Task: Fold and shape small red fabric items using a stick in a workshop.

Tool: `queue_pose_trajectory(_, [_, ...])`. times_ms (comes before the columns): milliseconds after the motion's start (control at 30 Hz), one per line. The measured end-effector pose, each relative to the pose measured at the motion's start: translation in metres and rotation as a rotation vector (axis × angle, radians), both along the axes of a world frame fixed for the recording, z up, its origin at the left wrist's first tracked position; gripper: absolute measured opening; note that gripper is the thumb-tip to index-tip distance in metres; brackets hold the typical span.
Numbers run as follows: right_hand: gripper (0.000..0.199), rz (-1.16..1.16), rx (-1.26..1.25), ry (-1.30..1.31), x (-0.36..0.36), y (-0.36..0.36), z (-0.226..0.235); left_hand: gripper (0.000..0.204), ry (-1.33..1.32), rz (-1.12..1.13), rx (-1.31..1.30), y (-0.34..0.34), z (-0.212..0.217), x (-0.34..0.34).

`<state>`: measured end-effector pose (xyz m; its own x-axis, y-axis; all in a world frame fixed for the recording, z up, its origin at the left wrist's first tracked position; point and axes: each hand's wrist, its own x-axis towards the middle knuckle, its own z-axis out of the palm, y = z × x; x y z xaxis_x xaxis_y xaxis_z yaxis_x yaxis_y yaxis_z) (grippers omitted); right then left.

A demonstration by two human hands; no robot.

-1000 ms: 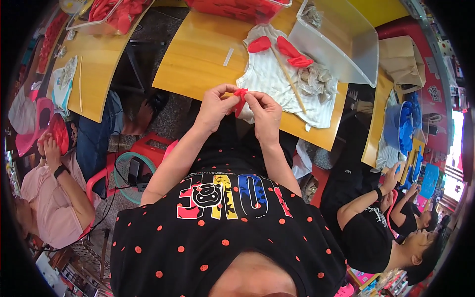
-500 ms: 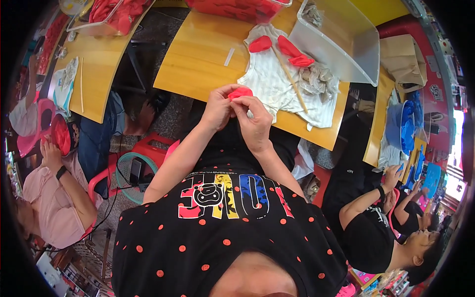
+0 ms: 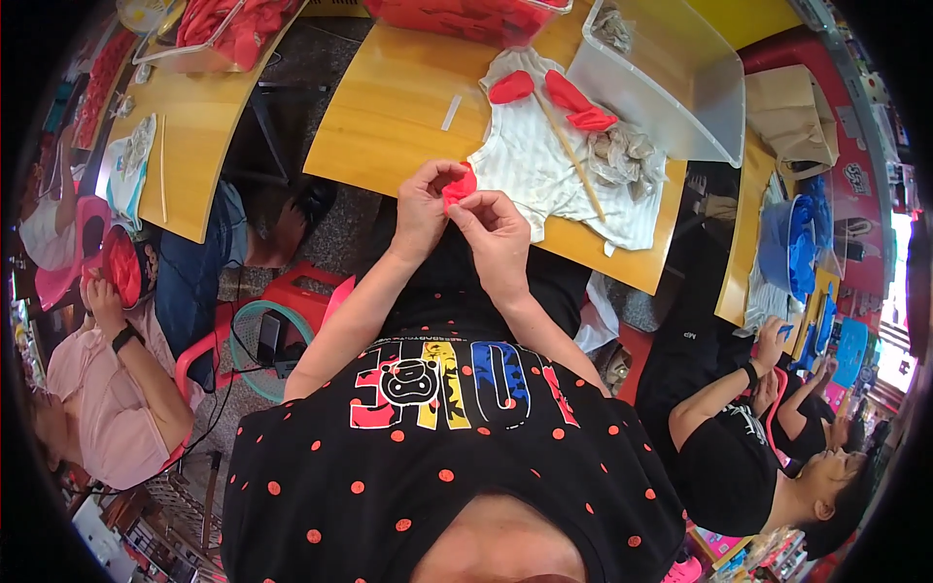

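Note:
My left hand (image 3: 426,206) and my right hand (image 3: 496,236) meet at the near edge of a yellow wooden table (image 3: 389,107), both pinching a small red fabric piece (image 3: 459,185) between their fingertips. Just beyond lies a white striped cloth (image 3: 544,170) spread on the table, with several red fabric pieces (image 3: 569,97), a thin wooden stick (image 3: 573,160) and a heap of pale stuffing (image 3: 617,155) on it.
A clear plastic bin (image 3: 671,78) stands at the table's far right, a red bin (image 3: 466,15) at the back. A second table (image 3: 190,117) with red material is at left. A person in pink (image 3: 107,389) sits left, people in black (image 3: 739,428) right.
My hands have drawn closer together around the red piece, and it has turned from a stretched strip to a small bunched shape between my fingers.

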<state>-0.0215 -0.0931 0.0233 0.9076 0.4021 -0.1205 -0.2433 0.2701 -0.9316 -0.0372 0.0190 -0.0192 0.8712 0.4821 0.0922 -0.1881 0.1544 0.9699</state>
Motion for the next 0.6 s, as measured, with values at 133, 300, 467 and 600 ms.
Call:
queue_pose_trajectory(133, [0.008,0.005,-0.313,-0.311,-0.002,0.000,0.007,0.018,0.146,-0.054,-0.315,-0.007,0.004,-0.003])
queue_pose_trajectory(300, [0.016,-0.069,-0.262,-0.332,0.006,-0.004,0.007,0.015,0.105,-0.044,-0.426,-0.007,0.004,-0.003])
queue_pose_trajectory(467, [0.017,-0.058,-0.531,-0.706,0.018,-0.009,0.007,0.013,0.086,-0.027,-0.508,-0.005,0.003,-0.005])
queue_pose_trajectory(600, [0.017,-0.094,-0.522,-0.872,0.021,-0.011,-0.002,0.015,0.060,-0.044,-0.460,-0.009,0.000,-0.006])
